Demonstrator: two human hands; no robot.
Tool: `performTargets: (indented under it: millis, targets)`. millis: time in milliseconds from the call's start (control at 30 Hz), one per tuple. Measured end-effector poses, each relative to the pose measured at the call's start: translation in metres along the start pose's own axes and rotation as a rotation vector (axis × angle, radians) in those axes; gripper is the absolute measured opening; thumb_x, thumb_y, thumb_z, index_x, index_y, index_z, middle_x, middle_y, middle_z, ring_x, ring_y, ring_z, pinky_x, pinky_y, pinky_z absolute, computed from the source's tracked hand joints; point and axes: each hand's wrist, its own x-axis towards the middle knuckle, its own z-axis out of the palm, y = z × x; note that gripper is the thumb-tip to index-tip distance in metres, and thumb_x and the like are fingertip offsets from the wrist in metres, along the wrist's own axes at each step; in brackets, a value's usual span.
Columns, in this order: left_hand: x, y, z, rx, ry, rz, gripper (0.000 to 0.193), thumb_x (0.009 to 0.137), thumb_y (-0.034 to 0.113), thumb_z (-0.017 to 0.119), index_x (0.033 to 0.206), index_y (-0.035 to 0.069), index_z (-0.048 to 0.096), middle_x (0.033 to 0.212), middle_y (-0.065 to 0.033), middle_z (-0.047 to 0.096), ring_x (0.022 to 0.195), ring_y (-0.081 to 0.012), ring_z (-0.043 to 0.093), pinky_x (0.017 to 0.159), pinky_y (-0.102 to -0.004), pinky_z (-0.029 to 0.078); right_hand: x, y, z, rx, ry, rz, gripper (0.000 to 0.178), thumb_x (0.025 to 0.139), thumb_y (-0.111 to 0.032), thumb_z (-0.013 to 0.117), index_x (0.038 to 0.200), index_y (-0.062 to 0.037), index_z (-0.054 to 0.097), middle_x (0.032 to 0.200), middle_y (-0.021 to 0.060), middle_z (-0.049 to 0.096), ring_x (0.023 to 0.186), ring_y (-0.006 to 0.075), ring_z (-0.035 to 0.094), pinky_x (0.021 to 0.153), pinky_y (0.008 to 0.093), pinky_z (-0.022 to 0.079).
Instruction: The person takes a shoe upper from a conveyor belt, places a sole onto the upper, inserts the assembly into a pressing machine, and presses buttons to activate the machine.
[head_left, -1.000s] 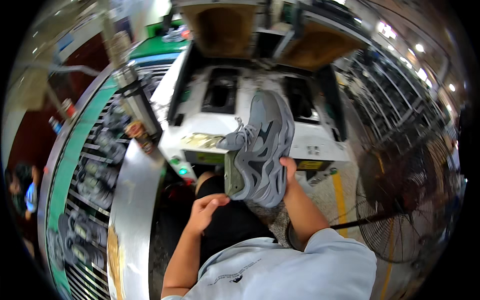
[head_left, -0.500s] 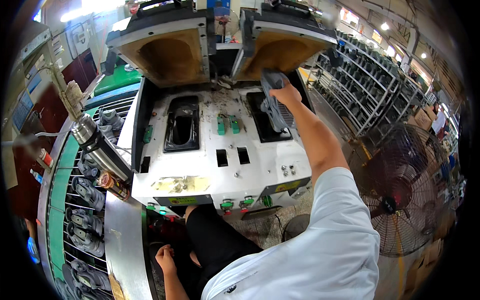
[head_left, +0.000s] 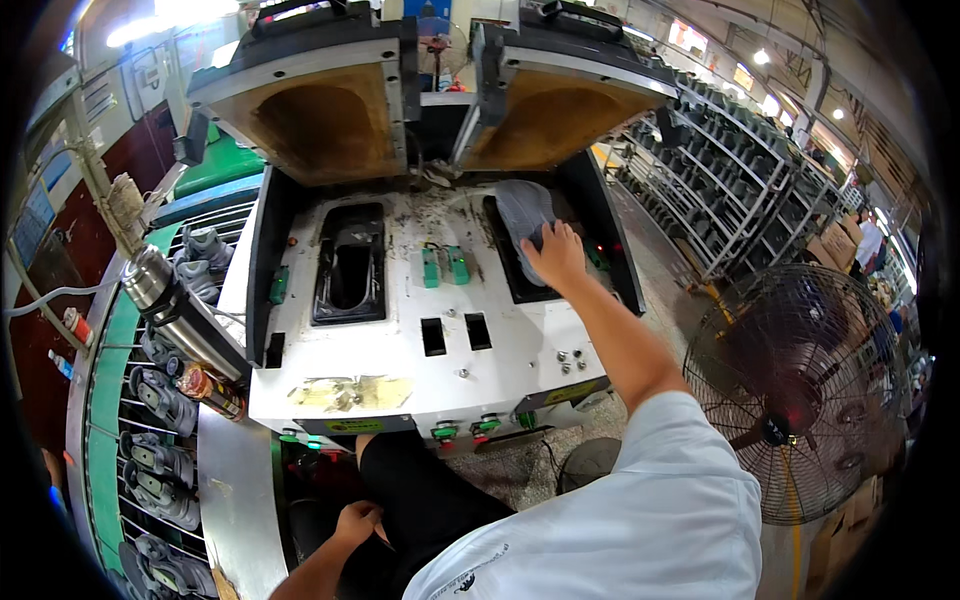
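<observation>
1. Head view shows a white pressing machine [head_left: 400, 370] with two open lids [head_left: 330, 110], and each lid is padded inside with brown material.
2. The right hand [head_left: 555, 255] reaches forward over the machine, and its grip is closed on a grey shoe [head_left: 520, 215], with the fingers bent over the heel end.
3. The grey shoe lies in the right black cavity [head_left: 505, 275] of the machine, under the right lid, with the sole side up as far as I can tell.
4. The left black cavity [head_left: 350, 265] holds a dark mould form.
5. The left hand [head_left: 355, 520] rests low near the person's dark trousers, below the front edge of the machine. Its grip holds nothing and the fingers are loosely curled, touching only the leg.
6. Between the two cavities are two small green blocks [head_left: 445, 265], and green buttons [head_left: 460, 430] sit on the front edge.
7. At the left side, a steel flask [head_left: 175, 305] stands tilted beside a green rack [head_left: 150, 420] that carries more grey shoes.
8. At the right side, a large floor fan [head_left: 800, 390] stands near the person's right arm, and long shelves [head_left: 740, 190] with dark items are behind it.
</observation>
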Motion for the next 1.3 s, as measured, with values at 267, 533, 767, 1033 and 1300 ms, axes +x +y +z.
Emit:
performTargets:
  millis: [267, 533, 767, 1033, 1300]
  targets:
    - [0.053, 0.158, 0.095, 0.183, -0.189, 0.646, 0.026, 0.089, 0.027, 0.055, 0.094, 0.005, 0.067, 0.082, -0.0197, 0.065, 0.08, -0.0367, 0.064, 0.07, -0.0417, 0.05, -0.295, 0.068, -0.035, 1.112, 0.574, 1.111, 0.017, 0.087, -0.018, 0.054, 0.074, -0.0087, 0.046, 0.074, 0.005, 0.045, 0.068, 0.0174, 0.045, 0.063, 0.0341, 0.038]
    - [0.069, 0.204, 0.128, 0.018, -0.108, 0.32, 0.031, 0.096, 0.028, 0.048, 0.096, 0.004, 0.068, 0.088, -0.0166, 0.068, 0.085, -0.032, 0.066, 0.075, -0.0393, 0.049, -0.311, 0.092, -0.015, 1.672, 0.059, 1.384, 0.029, 0.086, -0.033, 0.052, 0.065, -0.0138, 0.044, 0.062, 0.0027, 0.043, 0.057, 0.0199, 0.043, 0.057, 0.0356, 0.037]
    - [0.009, -0.023, 0.002, -0.308, 0.334, 0.414, 0.016, 0.092, 0.011, 0.058, 0.095, -0.002, 0.067, 0.087, -0.0072, 0.069, 0.082, -0.0143, 0.064, 0.077, -0.0278, 0.051, -0.396, -0.145, -0.018, 1.068, -0.808, 0.165, 0.019, 0.079, -0.017, 0.066, 0.068, -0.004, 0.058, 0.064, 0.0125, 0.056, 0.059, 0.0245, 0.057, 0.057, 0.0375, 0.045]
    - [-0.286, -0.125, -0.18, 0.064, 1.505, 0.167, 0.01, 0.081, 0.004, 0.061, 0.089, 0.0, 0.066, 0.082, -0.0086, 0.066, 0.072, -0.0146, 0.062, 0.07, -0.0286, 0.049, -0.401, -0.444, -0.102, 1.356, -0.899, -1.025, 0.009, 0.075, -0.013, 0.067, 0.079, -0.0102, 0.06, 0.065, 0.0048, 0.057, 0.062, 0.0224, 0.059, 0.055, 0.0347, 0.047]
    - [-0.425, -0.335, -0.271, 0.523, 1.816, -0.756, 0.065, 0.073, 0.01, 0.07, 0.131, 0.0, 0.043, 0.128, -0.019, 0.05, 0.117, -0.0353, 0.049, 0.097, -0.0413, 0.041, -0.528, -0.636, -0.121, 1.376, -0.764, -1.473, 0.013, 0.077, -0.021, 0.063, 0.082, -0.0094, 0.06, 0.075, 0.0081, 0.061, 0.075, 0.0268, 0.06, 0.064, 0.04, 0.049]
